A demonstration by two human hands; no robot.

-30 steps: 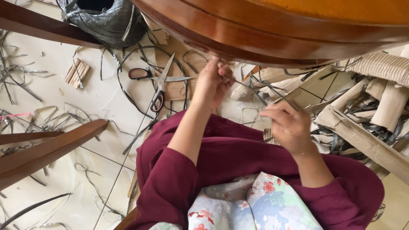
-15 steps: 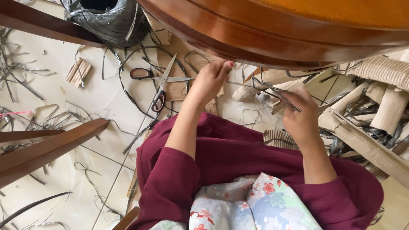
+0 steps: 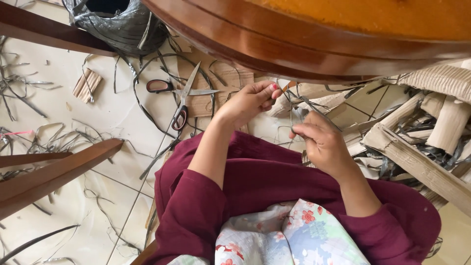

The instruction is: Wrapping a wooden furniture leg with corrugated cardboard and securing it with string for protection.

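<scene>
The curved brown wooden rim (image 3: 294,44) of a large piece of furniture fills the top of the view and overhangs both hands, leaving little room above them. Pale floor tiles (image 3: 103,113) lie open to the left, strewn with dark strip offcuts, while rolled cardboard pieces (image 3: 441,113) crowd the right side. A dark bag (image 3: 117,24) sits at the top left, beside a slanting wooden rail (image 3: 54,172) lower down. Scissors (image 3: 179,95) (red-handled, blades apart) rest on the floor just beyond the left hand. The left hand (image 3: 248,100) reaches forward, fingertips pinched on a thin dark strip (image 3: 299,100) close under the rim. The right hand (image 3: 321,142) is curled closed, pinching the same strip nearer the lap.
</scene>
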